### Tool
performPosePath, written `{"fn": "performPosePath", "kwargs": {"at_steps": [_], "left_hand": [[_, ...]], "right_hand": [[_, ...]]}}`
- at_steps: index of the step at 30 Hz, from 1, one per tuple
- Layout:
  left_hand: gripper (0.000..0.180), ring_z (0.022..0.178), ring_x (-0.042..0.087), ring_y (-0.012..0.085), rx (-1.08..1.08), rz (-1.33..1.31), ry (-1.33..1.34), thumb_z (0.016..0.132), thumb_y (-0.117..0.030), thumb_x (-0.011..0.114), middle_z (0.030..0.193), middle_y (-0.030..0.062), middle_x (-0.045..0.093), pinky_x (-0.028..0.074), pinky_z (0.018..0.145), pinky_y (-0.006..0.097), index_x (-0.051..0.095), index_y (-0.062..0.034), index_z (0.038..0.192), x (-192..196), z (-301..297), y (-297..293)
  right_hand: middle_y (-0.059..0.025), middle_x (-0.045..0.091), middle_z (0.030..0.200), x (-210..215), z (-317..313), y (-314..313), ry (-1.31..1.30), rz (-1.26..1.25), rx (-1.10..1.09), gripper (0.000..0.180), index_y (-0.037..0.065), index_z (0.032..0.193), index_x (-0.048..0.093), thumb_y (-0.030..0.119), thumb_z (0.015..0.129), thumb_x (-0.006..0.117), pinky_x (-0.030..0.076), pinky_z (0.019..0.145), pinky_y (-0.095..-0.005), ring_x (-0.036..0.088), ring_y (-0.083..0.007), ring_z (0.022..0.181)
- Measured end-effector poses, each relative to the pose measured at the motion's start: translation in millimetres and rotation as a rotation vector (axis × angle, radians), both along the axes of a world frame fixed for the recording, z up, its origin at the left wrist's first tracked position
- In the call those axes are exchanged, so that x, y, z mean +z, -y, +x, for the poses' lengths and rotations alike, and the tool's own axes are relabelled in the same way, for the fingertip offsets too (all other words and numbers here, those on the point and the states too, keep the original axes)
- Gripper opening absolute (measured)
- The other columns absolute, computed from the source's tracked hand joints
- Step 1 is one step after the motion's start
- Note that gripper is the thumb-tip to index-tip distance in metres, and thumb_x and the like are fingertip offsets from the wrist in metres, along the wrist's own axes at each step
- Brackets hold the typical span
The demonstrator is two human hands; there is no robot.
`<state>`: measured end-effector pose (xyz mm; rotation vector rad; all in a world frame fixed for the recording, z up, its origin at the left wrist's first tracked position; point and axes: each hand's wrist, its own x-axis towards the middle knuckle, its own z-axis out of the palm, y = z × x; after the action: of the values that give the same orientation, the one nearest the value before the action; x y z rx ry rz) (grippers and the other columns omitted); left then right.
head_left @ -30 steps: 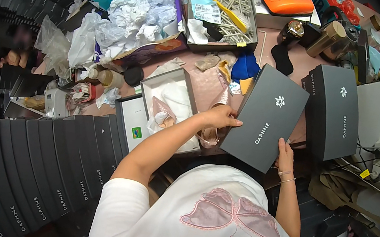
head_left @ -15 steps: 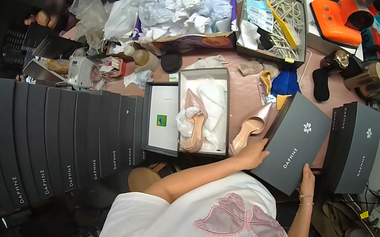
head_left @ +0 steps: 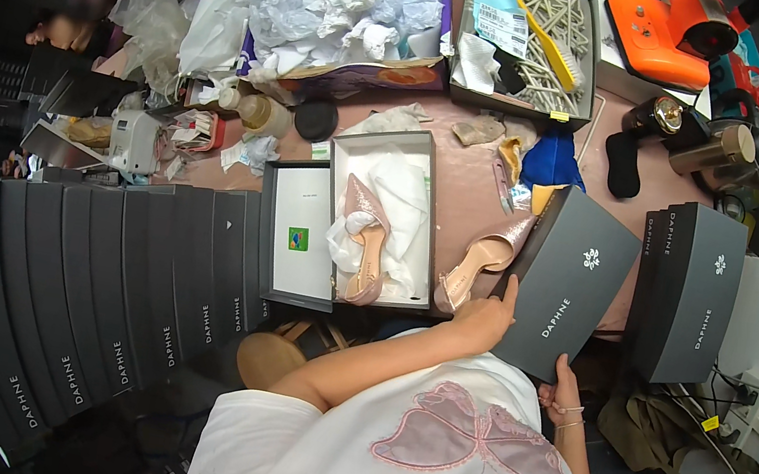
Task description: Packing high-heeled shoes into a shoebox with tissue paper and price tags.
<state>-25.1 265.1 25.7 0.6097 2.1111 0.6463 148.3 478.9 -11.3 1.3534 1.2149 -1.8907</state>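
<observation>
While left hand point(head_left: 486, 322) and right hand point(head_left: 562, 392) clamp grey oblong cardboard shoebox point(head_left: 570, 286), glittery pink pointed shoe point(head_left: 484, 258) and dark cardboard boxes point(head_left: 690, 302) flank it.

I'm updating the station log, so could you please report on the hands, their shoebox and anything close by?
Left hand and right hand on grey shoebox. Logo side facing up, box angled. One pink shoe close by its left edge.

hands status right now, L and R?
Left hand: closed on the left side of the dark grey shoebox.
Right hand: closed on the same box, near its lower right corner.
</observation>
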Motion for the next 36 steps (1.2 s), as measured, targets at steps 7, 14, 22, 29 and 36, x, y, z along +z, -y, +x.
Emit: {"fn": "performPosePath", "kwargs": {"at_steps": [7, 14, 22, 29, 36], "left_hand": [[0.081, 0.096, 0.056, 0.0466, 0.214, 0.315, 0.205, 0.087, -0.009, 0.059, 0.106, 0.0346, 0.055, 0.044, 0.085, 0.047, 0.005, 0.0037, 0.145, -17, 11, -28], [0.076, 0.101, 0.056, 0.045, 0.329, 0.429, 0.12, 0.088, -0.017, 0.058, 0.116, 0.0327, 0.053, 0.044, 0.09, 0.046, 0.011, 0.0047, 0.144, -45, 29, -30], [0.077, 0.107, 0.058, 0.0391, 0.29, 0.269, 0.087, 0.084, -0.048, 0.062, 0.116, 0.031, 0.057, 0.046, 0.09, 0.04, 0.045, 0.0122, 0.128, -55, 41, -19], [0.056, 0.107, 0.062, 0.03, 0.565, 0.41, 0.32, 0.086, -0.024, 0.066, 0.114, 0.0272, 0.061, 0.048, 0.09, 0.036, 0.047, 0.0119, 0.125, -86, 60, -16], [0.052, 0.102, 0.063, 0.0274, 0.538, 0.435, 0.368, 0.085, -0.026, 0.067, 0.107, 0.0224, 0.065, 0.048, 0.088, 0.034, 0.052, 0.0085, 0.121, -94, 49, -10]], "right_hand": [[0.0031, 0.05, 0.069, 2, 13, -22, -0.265, 0.223, -0.183, 0.036, 0.008, 0.113, 0.051, 0.037, 0.093, 0.058, 0.029, 0.032, -0.0176, 0.034, -0.0033, 0.041], [0.0038, 0.041, 0.061, -16, 7, -17, -0.173, 0.328, -0.222, 0.03, 0.012, 0.101, 0.052, 0.04, 0.092, 0.059, 0.027, 0.031, -0.0182, 0.032, -0.0034, 0.04], [0.0033, 0.042, 0.065, 4, 0, -18, -0.224, 0.317, -0.302, 0.024, 0.011, 0.096, 0.05, 0.03, 0.09, 0.064, 0.028, 0.031, -0.0204, 0.035, -0.005, 0.04], [0.001, 0.05, 0.073, 12, 1, 2, -0.269, 0.333, -0.318, 0.029, 0.007, 0.106, 0.052, 0.026, 0.089, 0.065, 0.028, 0.033, -0.0207, 0.037, -0.0052, 0.042], [-0.0087, 0.054, 0.091, -13, 18, -12, -0.149, 0.15, -0.348, 0.058, 0.008, 0.124, 0.045, 0.05, 0.087, 0.059, 0.026, 0.036, -0.0186, 0.038, -0.0061, 0.044]]}}
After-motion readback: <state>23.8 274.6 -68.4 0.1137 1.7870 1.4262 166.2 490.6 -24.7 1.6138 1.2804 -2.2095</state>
